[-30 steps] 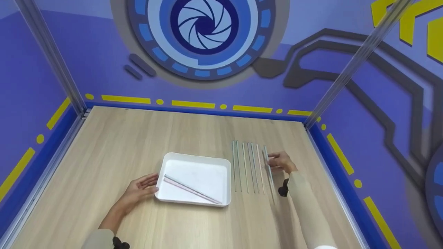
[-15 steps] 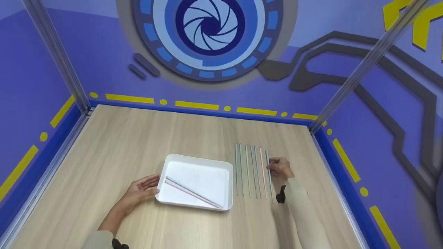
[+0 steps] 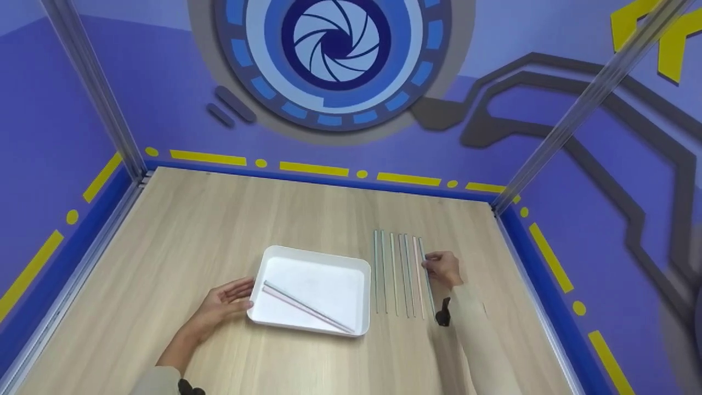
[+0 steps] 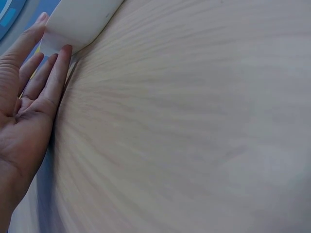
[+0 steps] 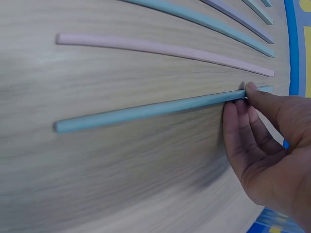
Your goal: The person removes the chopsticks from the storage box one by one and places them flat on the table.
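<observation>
My right hand pinches a light blue chopstick between thumb and fingertips, near its far end. That chopstick lies at the right end of a row, its far end close to a pink chopstick and its near end farther apart. Several other pastel chopsticks lie roughly parallel to the left. My left hand has its fingers fairly straight and touches the left wall of a white tray. The left wrist view shows the fingertips against the tray corner. Inside the tray, a grey-blue chopstick and a pink one lie diagonally.
The wooden tabletop has blue walls behind it and at both sides. Metal posts stand at its back corners. The tray is just left of the chopstick row.
My right hand has brought the light blue chopstick down and leftward, closer to the row. The left hand stays at the tray. The head view has shifted slightly.
</observation>
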The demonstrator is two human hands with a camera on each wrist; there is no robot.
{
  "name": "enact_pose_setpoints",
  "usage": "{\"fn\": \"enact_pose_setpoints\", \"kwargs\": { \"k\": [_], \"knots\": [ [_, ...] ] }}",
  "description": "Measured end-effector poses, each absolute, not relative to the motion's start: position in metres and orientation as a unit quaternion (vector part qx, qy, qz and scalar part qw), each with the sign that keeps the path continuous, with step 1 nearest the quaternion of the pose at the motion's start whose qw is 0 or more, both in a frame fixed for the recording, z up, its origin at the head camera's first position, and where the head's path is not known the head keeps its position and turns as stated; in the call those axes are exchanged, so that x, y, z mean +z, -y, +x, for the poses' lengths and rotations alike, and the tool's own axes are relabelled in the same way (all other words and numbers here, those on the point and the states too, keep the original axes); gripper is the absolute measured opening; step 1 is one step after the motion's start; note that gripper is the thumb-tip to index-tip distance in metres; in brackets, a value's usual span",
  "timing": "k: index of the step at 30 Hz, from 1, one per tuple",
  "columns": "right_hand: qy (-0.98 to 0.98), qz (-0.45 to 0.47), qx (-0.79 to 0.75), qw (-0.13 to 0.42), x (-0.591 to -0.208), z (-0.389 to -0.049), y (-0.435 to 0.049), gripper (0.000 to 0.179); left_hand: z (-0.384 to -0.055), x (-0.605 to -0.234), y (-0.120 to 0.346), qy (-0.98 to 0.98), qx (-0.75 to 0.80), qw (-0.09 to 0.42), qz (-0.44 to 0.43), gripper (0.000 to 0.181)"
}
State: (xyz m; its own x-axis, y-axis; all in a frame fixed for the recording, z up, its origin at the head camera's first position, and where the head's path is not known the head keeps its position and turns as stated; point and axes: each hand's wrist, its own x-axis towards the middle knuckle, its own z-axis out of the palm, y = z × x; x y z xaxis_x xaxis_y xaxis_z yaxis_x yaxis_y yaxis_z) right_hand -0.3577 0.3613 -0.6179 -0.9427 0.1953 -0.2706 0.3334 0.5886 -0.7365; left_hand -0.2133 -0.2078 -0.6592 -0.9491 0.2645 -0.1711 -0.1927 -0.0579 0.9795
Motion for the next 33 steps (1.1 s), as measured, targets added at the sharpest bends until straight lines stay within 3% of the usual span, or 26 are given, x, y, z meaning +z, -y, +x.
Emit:
{"fn": "enact_pose_setpoints", "kwargs": {
  "k": [11, 16, 26, 33],
  "knots": [
    [-0.892, 0.130, -0.425, 0.076, -0.594, -0.343, -0.354, 0.029, -0.211, -0.660, 0.209, -0.667, 0.729, 0.150, 0.035, 0.072],
    [-0.906, 0.080, -0.410, 0.069, -0.574, -0.337, -0.336, 0.029, -0.212, -0.658, 0.207, -0.664, 0.731, 0.154, 0.025, 0.074],
    [-0.892, -0.087, -0.432, 0.098, -0.546, -0.334, -0.264, 0.025, -0.211, -0.657, 0.206, -0.674, 0.723, 0.148, 0.012, 0.073],
    [-0.881, -0.163, -0.416, 0.152, -0.540, -0.323, -0.204, 0.024, -0.210, -0.656, 0.204, -0.679, 0.719, 0.146, 0.031, 0.072]
  ]
}}
